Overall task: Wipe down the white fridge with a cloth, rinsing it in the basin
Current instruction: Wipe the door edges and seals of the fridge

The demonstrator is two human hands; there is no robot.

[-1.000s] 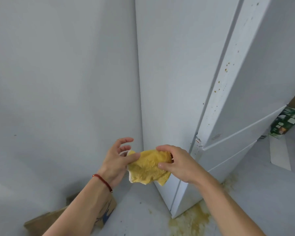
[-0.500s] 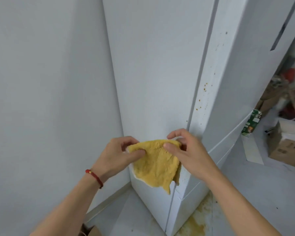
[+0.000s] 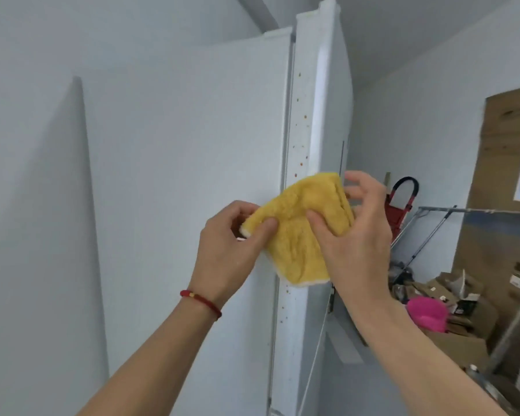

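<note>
The tall white fridge (image 3: 186, 151) fills the middle of the view, its side panel facing me and its door edge (image 3: 302, 121) dotted with small orange-brown spots. In front of that edge I hold a yellow cloth (image 3: 300, 232) with a white rim between both hands. My left hand (image 3: 231, 244), with a red string on the wrist, pinches the cloth's left corner. My right hand (image 3: 354, 226) grips the cloth's right side, thumb on the front and fingers curled behind. No basin is in view.
A white wall (image 3: 27, 205) stands close on the left of the fridge. To the right are a red hand trolley (image 3: 400, 205), a metal rack (image 3: 451, 223), a pink object (image 3: 427, 313), cardboard boxes (image 3: 451, 292) and a large brown board (image 3: 511, 190).
My view has swung up from the fridge's base to its upper part. Both hands have risen with the cloth, now spread in front of the spotted door edge.
</note>
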